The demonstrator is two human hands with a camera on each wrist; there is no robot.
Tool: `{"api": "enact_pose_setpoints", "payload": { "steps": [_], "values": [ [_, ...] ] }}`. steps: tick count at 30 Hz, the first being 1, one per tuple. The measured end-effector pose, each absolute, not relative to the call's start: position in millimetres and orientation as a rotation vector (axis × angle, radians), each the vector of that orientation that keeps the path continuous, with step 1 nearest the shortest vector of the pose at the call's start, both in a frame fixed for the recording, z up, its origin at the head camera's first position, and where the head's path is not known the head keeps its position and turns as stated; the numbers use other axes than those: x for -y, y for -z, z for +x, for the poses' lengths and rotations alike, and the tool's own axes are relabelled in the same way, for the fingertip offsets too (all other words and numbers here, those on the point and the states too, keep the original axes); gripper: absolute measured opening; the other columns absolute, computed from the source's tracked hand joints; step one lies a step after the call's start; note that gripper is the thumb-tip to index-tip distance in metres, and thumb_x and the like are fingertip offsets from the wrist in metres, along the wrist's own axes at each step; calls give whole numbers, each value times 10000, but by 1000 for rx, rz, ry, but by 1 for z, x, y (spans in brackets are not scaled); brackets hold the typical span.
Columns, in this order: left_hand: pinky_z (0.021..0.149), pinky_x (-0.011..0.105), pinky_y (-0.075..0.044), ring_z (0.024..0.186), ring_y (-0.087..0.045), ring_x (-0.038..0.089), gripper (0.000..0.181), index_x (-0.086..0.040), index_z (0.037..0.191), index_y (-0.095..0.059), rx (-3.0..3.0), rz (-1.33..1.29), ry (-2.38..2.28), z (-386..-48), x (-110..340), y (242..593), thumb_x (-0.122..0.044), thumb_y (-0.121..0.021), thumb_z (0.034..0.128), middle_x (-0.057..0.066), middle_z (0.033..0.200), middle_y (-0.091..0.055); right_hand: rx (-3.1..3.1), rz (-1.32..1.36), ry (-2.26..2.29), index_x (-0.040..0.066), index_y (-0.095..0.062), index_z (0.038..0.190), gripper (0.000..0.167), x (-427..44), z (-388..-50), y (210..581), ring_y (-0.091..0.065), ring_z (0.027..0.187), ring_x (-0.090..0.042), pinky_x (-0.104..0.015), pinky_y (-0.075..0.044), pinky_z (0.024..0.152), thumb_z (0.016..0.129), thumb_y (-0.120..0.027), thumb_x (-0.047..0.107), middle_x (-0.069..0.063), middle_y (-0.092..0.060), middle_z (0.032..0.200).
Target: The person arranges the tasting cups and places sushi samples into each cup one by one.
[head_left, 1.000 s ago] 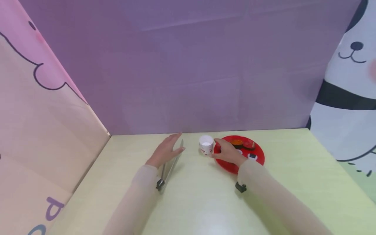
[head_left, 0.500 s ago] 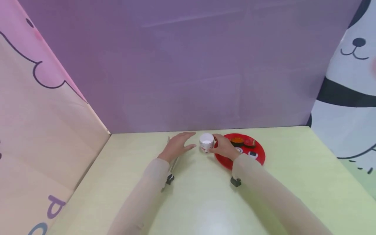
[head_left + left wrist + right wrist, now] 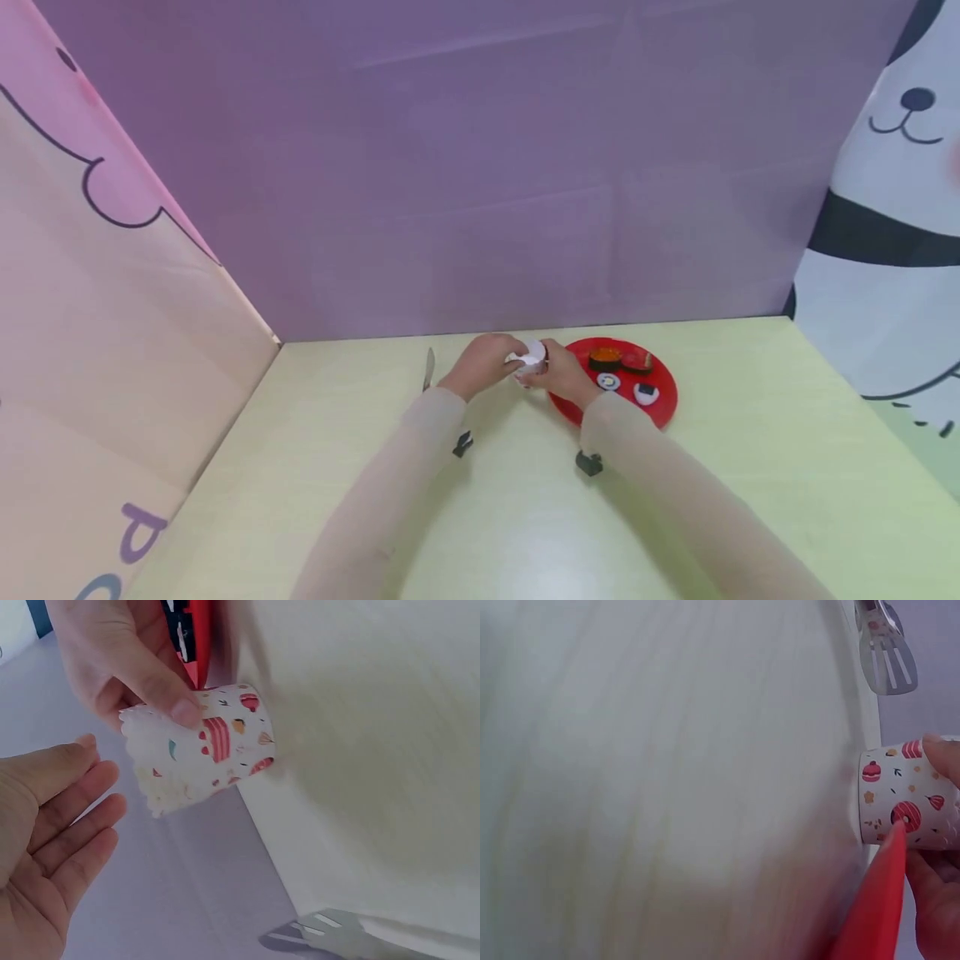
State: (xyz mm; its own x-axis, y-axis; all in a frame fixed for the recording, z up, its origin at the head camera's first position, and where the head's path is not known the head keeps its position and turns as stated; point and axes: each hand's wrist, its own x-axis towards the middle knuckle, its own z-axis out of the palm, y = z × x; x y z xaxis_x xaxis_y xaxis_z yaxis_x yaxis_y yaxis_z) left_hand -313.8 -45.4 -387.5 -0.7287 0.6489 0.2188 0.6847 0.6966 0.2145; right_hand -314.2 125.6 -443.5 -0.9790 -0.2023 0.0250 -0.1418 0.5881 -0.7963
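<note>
The right hand pinches the paper cup near the far edge of the table, just beside the red plate of sushi. The left hand is right by the cup, its fingers loose and a bit bent, with nothing in them. A metal tool lies closer to the table's left edge.

Bright, even light fills the head view: pale glare on the near counter, soft shadows beside both sleeves. Wrist views look dimmer; the right blurs the red plate.
</note>
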Motion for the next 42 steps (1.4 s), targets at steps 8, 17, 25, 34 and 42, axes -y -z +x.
{"api": "enact_pose_setpoints", "payload": {
  "steps": [8, 17, 25, 34, 42],
  "values": [
    [774, 241, -488, 793, -619, 117, 115, -140, 960, -752, 2805, -1068, 286, -317, 28, 387, -164, -681, 872, -45, 896, -715, -2767, -289, 1382, -15, -461, 1231, 527, -124, -314, 448, -536, 1002, -294, -420, -465, 924, 820, -740, 164, -159, -563, 1170],
    [615, 228, -432, 591, -452, 87, 124, -144, 750, -726, 2805, -1071, 203, -314, 21, 384, -129, -671, 861, -61, 649, -612, -2852, -323, 1384, -20, -493, 1132, 432, -122, -316, 451, -531, 924, -284, -408, -475, 860, 813, -733, 145, -154, -580, 1075],
    [618, 226, -412, 603, -441, 99, 144, -139, 745, -713, 2826, -1057, 202, -316, 20, 387, -52, -646, 838, -60, 648, -583, -2872, -325, 1373, -17, -494, 1098, 409, -121, -314, 449, -526, 901, -281, -408, -473, 844, 811, -733, 151, -146, -575, 1037],
    [630, 239, -443, 621, -485, 103, 106, -115, 753, -685, 2813, -1053, 194, -315, 19, 388, -86, -653, 851, -38, 678, -604, -2867, -284, 1341, -9, -493, 1119, 403, -122, -315, 449, -528, 919, -287, -418, -472, 866, 833, -705, 180, -151, -566, 1062],
    [645, 246, -462, 662, -536, 119, 44, -111, 813, -686, 2800, -1033, 208, -316, 21, 389, -93, -666, 847, -22, 732, -634, -2840, -262, 1371, -2, -480, 1105, 401, -120, -314, 447, -523, 931, -283, -414, -466, 880, 832, -710, 182, -141, -560, 1036]
  ]
}}
